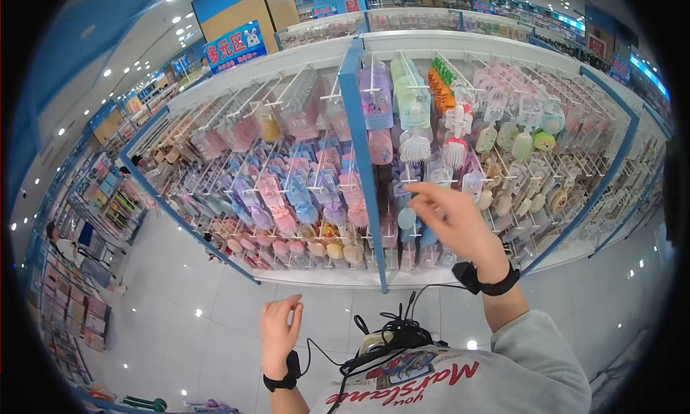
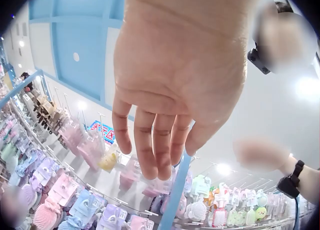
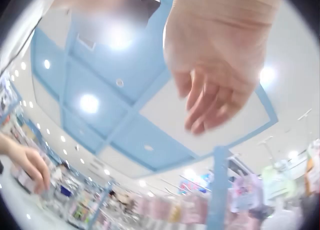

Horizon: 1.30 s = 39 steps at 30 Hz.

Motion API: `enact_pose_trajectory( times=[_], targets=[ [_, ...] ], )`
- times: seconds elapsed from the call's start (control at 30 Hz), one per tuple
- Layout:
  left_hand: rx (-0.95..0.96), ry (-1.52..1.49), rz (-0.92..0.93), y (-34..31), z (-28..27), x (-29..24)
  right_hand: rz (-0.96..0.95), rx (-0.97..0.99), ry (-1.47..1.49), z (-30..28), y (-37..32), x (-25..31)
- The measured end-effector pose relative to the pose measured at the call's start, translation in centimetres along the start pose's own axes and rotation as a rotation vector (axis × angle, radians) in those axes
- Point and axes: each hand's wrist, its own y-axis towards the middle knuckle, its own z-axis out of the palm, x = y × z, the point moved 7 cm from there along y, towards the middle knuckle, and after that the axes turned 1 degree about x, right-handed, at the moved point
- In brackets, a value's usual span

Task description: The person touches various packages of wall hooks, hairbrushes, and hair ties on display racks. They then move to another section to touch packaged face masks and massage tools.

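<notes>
Glossy grey tiled floor (image 1: 194, 306); right hand (image 1: 456, 221), fingers loosely bent, before blue-framed rack (image 1: 358, 119) of pastel plastic hairbrushes (image 1: 305, 211); left hand (image 1: 279, 331), fingers relaxed, lower.

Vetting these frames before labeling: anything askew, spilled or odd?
Nothing looks spilled or damaged that I can make out. Odd: black cables bunch in loose, snag-prone loops by the grey sweatshirt; upper left in the head view, a yellow pack breaks up the pink packs.
</notes>
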Motion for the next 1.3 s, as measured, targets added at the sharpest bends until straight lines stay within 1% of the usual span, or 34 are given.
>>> enact_pose_trajectory(
  times=[0.03, 0.07, 0.1, 0.13, 0.17, 0.2, 0.23, 0.27, 0.3, 0.33, 0.4, 0.43, 0.5, 0.57, 0.6, 0.63, 0.67, 0.7, 0.73, 0.77, 0.83, 0.87, 0.93, 0.97, 1.0, 1.03, 1.07, 1.1, 1.13, 1.17, 1.23, 1.27, 1.3],
  targets=[
    [0.009, -0.008, -0.006, 0.7, 0.2, 0.1, 0.092, 0.187, -0.241, 1.5, -0.3, -1.8],
    [0.038, -0.014, 0.038, 1.3, 0.6, -0.3, 0.106, 0.197, -0.242, 1.4, -0.5, -2.2],
    [0.07, -0.02, 0.082, 2.1, 1.0, -0.7, 0.326, 0.501, -0.368, 2.9, -1.9, -4.3],
    [0.087, -0.028, 0.076, 3.1, 1.4, -0.9, 0.547, 0.808, -0.487, 3.7, -4.2, -6.1],
    [0.085, -0.044, 0.125, 4.0, 1.8, -1.7, 0.561, 0.823, -0.48, 4.1, -5.1, -7.0],
    [0.077, -0.058, 0.172, 5.1, 2.2, -2.5, 0.449, 0.645, -0.395, 4.4, -4.7, -7.5],
    [0.083, -0.06, 0.162, 6.3, 2.9, -2.9, 0.333, 0.464, -0.311, 4.1, -3.9, -7.1],
    [0.061, -0.124, 0.222, 7.4, 3.5, -3.8, 0.398, 0.489, -0.302, 4.2, -3.8, -7.4],
    [0.036, -0.189, 0.285, 8.5, 3.9, -4.2, 0.395, 0.496, -0.3, 4.5, -3.8, -7.8],
    [0.033, -0.188, 0.278, 9.7, 4.2, -3.9, 0.407, 0.508, -0.291, 4.7, -4.1, -8.4],
    [-0.071, -0.225, 0.301, 11.9, 4.7, -3.6, 0.409, 0.528, -0.301, 4.7, -4.8, -9.7],
    [-0.09, -0.235, 0.296, 13.2, 5.1, -3.1, 0.426, 0.52, -0.259, 4.5, -5.1, -10.4],
    [-0.352, -0.323, 0.085, 15.7, 4.0, 0.2, 0.422, 0.522, -0.225, 4.2, -5.8, -12.3],
    [-0.497, -0.619, -0.065, 18.2, 4.0, 3.1, 0.513, 0.358, -0.055, 3.7, -6.4, -14.6],
    [-0.568, -0.731, -0.094, 19.7, 4.4, 4.2, 0.6, 0.327, -0.034, 3.5, -6.4, -15.0],
    [-0.642, -0.836, -0.116, 21.6, 5.0, 5.7, 0.592, 0.354, -0.008, 4.1, -6.0, -15.1],
    [-0.633, -0.793, -0.071, 24.1, 6.2, 7.4, 0.573, 0.338, 0.054, 4.7, -5.5, -15.3],
    [-0.608, -0.742, -0.102, 26.6, 7.5, 8.4, 0.556, 0.322, 0.112, 5.2, -5.0, -15.6],
    [-0.61, -0.651, -0.089, 28.9, 8.7, 9.1, 0.497, 0.353, 0.129, 5.9, -4.4, -15.8],
    [-0.608, -0.563, -0.071, 30.6, 9.5, 9.4, 0.492, 0.371, 0.147, 6.7, -4.4, -16.1],
    [-0.622, -0.327, 0.047, 33.0, 9.4, 7.4, 0.416, 0.359, 0.151, 7.8, -2.9, -16.4],
    [-0.629, -0.314, 0.055, 33.8, 9.5, 6.9, 0.439, 0.374, 0.158, 8.4, -2.6, -16.6],
    [-0.675, -0.302, -0.045, 35.1, 9.9, 7.2, 0.407, 0.391, 0.211, 9.6, -2.2, -16.6],
    [-0.679, -0.305, -0.034, 35.8, 9.8, 7.4, 0.387, 0.413, 0.252, 10.2, -2.2, -16.7],
    [-0.681, -0.36, -0.072, 36.5, 10.1, 7.9, 0.356, 0.431, 0.206, 10.9, -2.2, -17.0],
    [-0.681, -0.418, -0.11, 37.1, 10.4, 8.5, 0.354, 0.422, 0.197, 11.2, -2.0, -17.2],
    [-0.664, -0.404, -0.125, 37.7, 10.7, 8.9, 0.415, 0.469, 0.208, 12.2, -1.8, -17.3],
    [-0.664, -0.411, -0.113, 37.9, 10.6, 8.8, 0.476, 0.515, 0.222, 13.3, -1.5, -17.3],
    [-0.644, -0.48, -0.077, 38.1, 10.7, 8.6, 0.495, 0.58, 0.236, 14.3, -0.9, -17.1],
    [-0.618, -0.548, -0.041, 38.3, 10.9, 8.6, 0.5, 0.565, 0.234, 15.1, -0.1, -16.7],
    [-0.604, -0.589, -0.032, 38.4, 11.2, 9.4, 0.507, 0.564, 0.396, 17.3, 1.7, -15.1],
    [-0.571, -0.591, -0.013, 38.7, 11.2, 9.7, 0.431, 0.559, 0.337, 18.1, 3.2, -14.1],
    [-0.535, -0.596, 0.003, 38.9, 11.1, 9.8, 0.448, 0.544, 0.331, 19.2, 4.2, -13.7]
  ],
)
